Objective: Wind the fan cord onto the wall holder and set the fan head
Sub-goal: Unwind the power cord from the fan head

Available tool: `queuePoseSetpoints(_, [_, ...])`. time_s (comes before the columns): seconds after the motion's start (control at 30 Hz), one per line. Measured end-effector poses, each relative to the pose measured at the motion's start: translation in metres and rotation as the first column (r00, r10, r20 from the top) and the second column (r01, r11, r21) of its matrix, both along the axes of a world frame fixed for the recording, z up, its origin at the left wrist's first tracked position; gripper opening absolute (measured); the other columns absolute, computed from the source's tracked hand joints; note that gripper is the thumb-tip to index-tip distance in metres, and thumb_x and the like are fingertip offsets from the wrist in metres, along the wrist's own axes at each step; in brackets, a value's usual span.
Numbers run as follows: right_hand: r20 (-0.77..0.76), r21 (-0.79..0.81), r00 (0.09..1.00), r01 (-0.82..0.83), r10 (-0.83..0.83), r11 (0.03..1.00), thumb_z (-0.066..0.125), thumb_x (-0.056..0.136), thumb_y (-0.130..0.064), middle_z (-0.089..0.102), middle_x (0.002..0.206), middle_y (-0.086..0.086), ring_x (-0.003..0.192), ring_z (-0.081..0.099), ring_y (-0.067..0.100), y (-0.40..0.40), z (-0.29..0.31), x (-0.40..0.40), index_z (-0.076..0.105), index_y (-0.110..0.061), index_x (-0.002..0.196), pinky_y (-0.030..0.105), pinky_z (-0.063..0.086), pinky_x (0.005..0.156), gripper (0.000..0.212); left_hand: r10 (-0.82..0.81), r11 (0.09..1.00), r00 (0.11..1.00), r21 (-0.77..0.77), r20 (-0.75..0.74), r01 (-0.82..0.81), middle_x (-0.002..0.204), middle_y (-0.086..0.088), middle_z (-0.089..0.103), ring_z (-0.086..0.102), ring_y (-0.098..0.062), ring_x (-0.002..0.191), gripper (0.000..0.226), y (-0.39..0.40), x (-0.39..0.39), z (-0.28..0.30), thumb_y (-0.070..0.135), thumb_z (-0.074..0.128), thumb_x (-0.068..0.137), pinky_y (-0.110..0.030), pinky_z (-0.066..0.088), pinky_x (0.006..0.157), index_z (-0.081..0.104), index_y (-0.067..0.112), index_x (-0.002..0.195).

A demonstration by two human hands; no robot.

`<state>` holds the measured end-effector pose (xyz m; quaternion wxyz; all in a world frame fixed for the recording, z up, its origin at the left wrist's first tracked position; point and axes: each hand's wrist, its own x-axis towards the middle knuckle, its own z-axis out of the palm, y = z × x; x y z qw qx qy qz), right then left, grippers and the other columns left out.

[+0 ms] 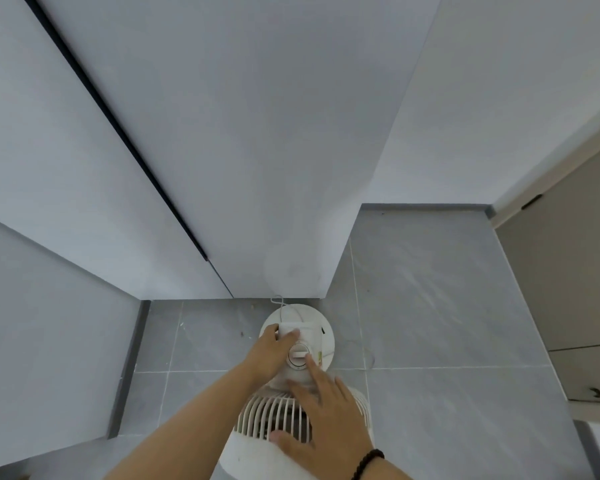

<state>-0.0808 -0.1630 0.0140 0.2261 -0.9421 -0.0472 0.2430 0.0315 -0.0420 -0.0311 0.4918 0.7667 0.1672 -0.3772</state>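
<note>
I look straight down on a white standing fan [293,372] near the wall. Its ribbed fan head grille [274,415] is below me and its round base [326,327] lies on the grey tiled floor. My left hand [269,355] grips the motor housing from the left, with the thumb on top beside the round control knob [298,355]. My right hand [321,415] lies flat over the back of the fan head, fingers straight, the index fingertip touching the knob's edge. A thin white cord [278,301] loops off the base toward the wall. I see no wall holder.
White wall panels with a dark vertical seam [118,133] rise directly behind the fan. A wall corner [340,258] juts out at the right of the fan. A beige door [568,306] stands at the far right. Grey floor tiles [447,306] stretch to the right.
</note>
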Motion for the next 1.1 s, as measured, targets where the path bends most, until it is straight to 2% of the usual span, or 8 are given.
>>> queuePoseSetpoints(0.13, [0.029,0.046,1.000,0.007,-0.009,0.999,0.039,0.072,-0.081,0.048,0.144,0.000,0.122,0.056,0.013,-0.003,-0.005,-0.007,0.046,-0.050,0.126,0.036,0.043,0.096,0.062,0.048,0.997,0.998,-0.062,-0.040,-0.050,0.137,-0.007,0.051,0.054,-0.025,0.122,0.094,-0.006,0.008,-0.005,0.066,0.066,0.070,-0.042,0.043,0.106,0.035,0.016,0.144])
queuePoseSetpoints(0.23, [0.076,0.157,0.997,0.004,-0.016,0.988,0.048,0.072,-0.072,0.014,0.157,-0.015,0.139,0.025,0.002,-0.007,-0.005,-0.003,0.026,-0.070,0.121,0.032,0.019,0.113,0.053,0.027,0.998,0.999,-0.065,-0.019,-0.028,0.142,-0.005,0.049,0.050,-0.025,0.128,0.118,-0.007,0.006,-0.014,0.082,0.067,0.050,-0.045,0.042,0.108,0.031,0.024,0.146])
queuePoseSetpoints(0.3, [-0.062,0.380,0.986,0.166,-0.154,0.910,0.055,0.076,-0.057,0.012,0.153,-0.027,0.138,0.018,-0.008,-0.013,-0.004,0.006,0.027,-0.069,0.120,0.025,0.019,0.116,0.053,0.052,0.996,0.999,-0.075,-0.016,-0.053,0.142,-0.006,0.049,0.050,-0.025,0.127,0.109,-0.009,0.004,-0.012,0.076,0.067,0.058,-0.044,0.041,0.109,0.030,0.025,0.146])
queuePoseSetpoints(0.4, [-0.187,0.554,0.848,0.508,-0.496,0.660,0.061,0.083,-0.024,0.042,0.139,-0.016,0.129,0.039,-0.002,-0.024,-0.013,0.032,0.044,-0.041,0.127,0.027,0.036,0.110,0.051,0.079,0.994,0.997,-0.077,0.024,-0.077,0.139,-0.007,0.049,0.053,-0.024,0.123,0.083,-0.010,0.002,-0.013,0.059,0.065,0.080,-0.042,0.040,0.109,0.029,0.024,0.145])
queuePoseSetpoints(0.57, [-0.412,0.375,0.652,0.758,-0.636,0.534,0.053,0.091,-0.018,0.049,0.130,-0.006,0.119,0.049,0.013,-0.033,-0.041,0.101,0.050,-0.017,0.129,0.026,0.040,0.096,0.037,0.105,0.991,0.993,-0.092,0.057,-0.099,0.129,-0.005,0.053,0.059,-0.019,0.110,0.072,-0.012,-0.004,-0.017,0.050,0.063,0.087,-0.033,0.046,0.099,0.029,0.020,0.143])
queuePoseSetpoints(0.73, [-0.632,0.221,0.495,0.853,-0.596,0.473,0.053,0.091,-0.017,0.053,0.094,0.009,0.086,0.050,0.023,-0.031,-0.075,0.146,0.061,-0.004,0.099,0.033,0.044,0.074,0.017,0.102,0.988,0.993,-0.123,0.050,-0.096,0.136,-0.004,0.047,0.058,-0.017,0.113,0.074,-0.014,-0.019,-0.018,0.047,0.063,0.088,-0.032,0.048,0.099,0.025,0.021,0.147])
queuePoseSetpoints(0.97, [-0.721,0.033,0.447,0.786,-0.530,0.617,0.061,0.085,-0.027,0.053,0.122,0.013,0.108,0.054,0.028,-0.031,-0.131,0.164,0.045,-0.001,0.132,0.036,0.045,0.090,0.056,-0.002,0.996,0.997,-0.086,0.080,0.008,0.145,0.010,0.030,0.043,-0.012,0.129,0.086,-0.022,-0.045,-0.021,0.060,0.062,0.080,-0.035,0.040,0.110,0.019,0.031,0.149])
queuePoseSetpoints(1.1, [-0.767,0.074,0.420,0.808,-0.485,0.584,0.064,0.084,-0.030,0.053,0.112,0.003,0.115,0.051,0.025,-0.032,-0.145,0.166,0.056,-0.014,0.106,0.037,0.041,0.087,0.029,-0.009,0.996,0.995,-0.090,0.102,0.018,0.142,0.014,0.032,0.042,-0.005,0.129,0.084,-0.022,-0.056,-0.022,0.055,0.064,0.082,-0.026,0.037,0.108,0.019,0.032,0.149])
